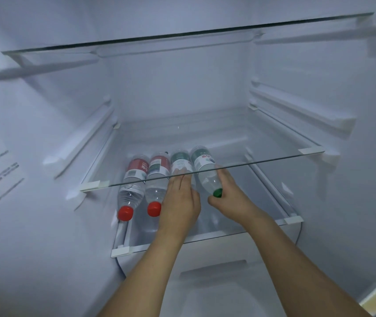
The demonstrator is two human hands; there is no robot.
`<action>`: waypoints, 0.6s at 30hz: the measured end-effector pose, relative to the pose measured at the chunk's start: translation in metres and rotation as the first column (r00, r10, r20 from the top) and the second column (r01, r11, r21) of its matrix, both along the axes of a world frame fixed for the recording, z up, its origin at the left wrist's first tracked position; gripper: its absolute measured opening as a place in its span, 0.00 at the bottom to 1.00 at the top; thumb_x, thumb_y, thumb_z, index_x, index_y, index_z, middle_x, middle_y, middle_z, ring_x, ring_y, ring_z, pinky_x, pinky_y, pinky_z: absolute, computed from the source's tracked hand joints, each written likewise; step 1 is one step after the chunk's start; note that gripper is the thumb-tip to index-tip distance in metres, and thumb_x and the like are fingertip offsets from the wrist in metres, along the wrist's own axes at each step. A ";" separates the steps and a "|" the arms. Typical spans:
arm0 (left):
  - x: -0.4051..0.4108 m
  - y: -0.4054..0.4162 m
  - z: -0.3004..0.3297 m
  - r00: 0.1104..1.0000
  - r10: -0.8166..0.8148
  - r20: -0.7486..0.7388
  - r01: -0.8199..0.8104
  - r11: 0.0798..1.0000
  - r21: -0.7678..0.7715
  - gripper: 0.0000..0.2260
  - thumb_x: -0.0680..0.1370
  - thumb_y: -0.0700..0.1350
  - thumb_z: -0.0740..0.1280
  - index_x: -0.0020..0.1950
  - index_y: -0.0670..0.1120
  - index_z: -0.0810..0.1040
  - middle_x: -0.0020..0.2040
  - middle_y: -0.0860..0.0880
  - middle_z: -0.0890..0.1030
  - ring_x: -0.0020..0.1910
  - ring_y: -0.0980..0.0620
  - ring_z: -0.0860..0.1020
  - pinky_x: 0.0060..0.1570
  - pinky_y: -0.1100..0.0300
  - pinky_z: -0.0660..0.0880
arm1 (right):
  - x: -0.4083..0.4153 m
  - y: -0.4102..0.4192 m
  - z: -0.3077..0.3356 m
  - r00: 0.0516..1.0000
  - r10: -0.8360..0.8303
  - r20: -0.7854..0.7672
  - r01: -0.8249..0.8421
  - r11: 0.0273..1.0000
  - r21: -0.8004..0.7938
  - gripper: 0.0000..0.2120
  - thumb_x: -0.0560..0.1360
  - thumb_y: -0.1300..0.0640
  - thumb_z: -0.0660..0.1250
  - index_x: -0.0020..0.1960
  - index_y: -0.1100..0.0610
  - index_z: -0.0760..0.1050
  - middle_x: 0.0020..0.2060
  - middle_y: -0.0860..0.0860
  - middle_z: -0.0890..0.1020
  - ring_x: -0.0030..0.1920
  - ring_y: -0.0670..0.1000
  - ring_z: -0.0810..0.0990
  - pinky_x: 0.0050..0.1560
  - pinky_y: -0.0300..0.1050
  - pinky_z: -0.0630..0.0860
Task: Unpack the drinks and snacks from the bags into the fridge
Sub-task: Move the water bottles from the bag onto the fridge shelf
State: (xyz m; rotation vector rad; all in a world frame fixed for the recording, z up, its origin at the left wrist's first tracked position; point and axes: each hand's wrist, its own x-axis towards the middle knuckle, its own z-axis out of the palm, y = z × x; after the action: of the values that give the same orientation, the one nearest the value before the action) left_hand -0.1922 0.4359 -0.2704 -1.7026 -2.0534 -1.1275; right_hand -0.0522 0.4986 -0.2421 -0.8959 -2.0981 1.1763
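Observation:
Several water bottles lie side by side on the lower glass shelf (pixel 262 227) of the fridge, caps toward me. Two on the left have red labels and red caps: one (pixel 129 188) outermost, one (pixel 157 186) beside it. A third bottle (pixel 181 164) with a green label lies under my left hand (pixel 180 204), which rests flat on it and hides its cap. My right hand (pixel 228 197) grips the rightmost bottle (pixel 205 172), green label and green cap, slightly tilted, next to the third.
A middle glass shelf (pixel 251 163) juts out above the bottles, over my fingers. A higher glass shelf (pixel 182 35) sits near the top. White fridge walls close in left and right. A drawer front (pixel 212 271) lies below the lower shelf.

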 end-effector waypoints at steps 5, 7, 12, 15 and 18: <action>-0.002 0.001 -0.002 1.000 -0.010 0.000 0.010 1.000 0.004 0.22 0.78 0.43 0.51 0.68 0.37 0.72 0.67 0.40 0.74 0.68 0.43 0.71 0.69 0.49 0.69 | -0.005 0.003 -0.011 0.996 0.031 0.081 -0.035 0.998 0.057 0.39 0.73 0.59 0.66 0.77 0.42 0.50 0.72 0.38 0.57 0.46 0.44 0.77 0.53 0.45 0.76; -0.002 0.002 -0.002 1.000 -0.008 -0.009 0.008 1.000 0.008 0.21 0.79 0.42 0.53 0.67 0.36 0.72 0.66 0.40 0.75 0.67 0.43 0.71 0.68 0.48 0.69 | -0.006 0.004 -0.012 0.997 0.034 0.076 -0.039 0.997 0.064 0.38 0.75 0.56 0.65 0.77 0.41 0.48 0.73 0.38 0.55 0.50 0.45 0.78 0.57 0.47 0.75; -0.002 0.002 -0.002 1.000 -0.008 0.021 0.008 1.000 0.007 0.20 0.80 0.43 0.53 0.69 0.38 0.72 0.67 0.41 0.74 0.69 0.44 0.71 0.68 0.48 0.69 | -0.005 0.005 -0.013 0.996 0.005 0.091 -0.006 1.000 0.012 0.29 0.82 0.52 0.52 0.78 0.39 0.44 0.78 0.39 0.47 0.74 0.44 0.59 0.66 0.41 0.60; -0.002 0.001 -0.002 1.000 -0.019 0.015 0.019 1.000 -0.001 0.21 0.80 0.43 0.53 0.70 0.38 0.71 0.68 0.41 0.73 0.70 0.45 0.69 0.69 0.48 0.68 | -0.004 0.006 -0.014 0.996 -0.004 0.089 0.004 1.000 -0.003 0.26 0.84 0.52 0.49 0.78 0.40 0.44 0.78 0.39 0.47 0.76 0.42 0.52 0.68 0.37 0.53; -0.002 0.001 -0.002 1.000 -0.012 0.024 0.013 1.000 -0.014 0.22 0.79 0.44 0.51 0.70 0.38 0.71 0.69 0.42 0.73 0.70 0.45 0.69 0.69 0.48 0.68 | -0.005 0.007 -0.018 0.998 -0.009 0.063 0.009 1.000 0.006 0.26 0.83 0.51 0.49 0.78 0.40 0.45 0.78 0.39 0.48 0.76 0.42 0.52 0.72 0.41 0.54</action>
State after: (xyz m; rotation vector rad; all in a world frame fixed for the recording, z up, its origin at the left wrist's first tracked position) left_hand -0.1943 0.4369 -0.2724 -1.7193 -2.0731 -1.1454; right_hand -0.0574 0.5057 -0.2602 -0.9504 -2.1442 1.1503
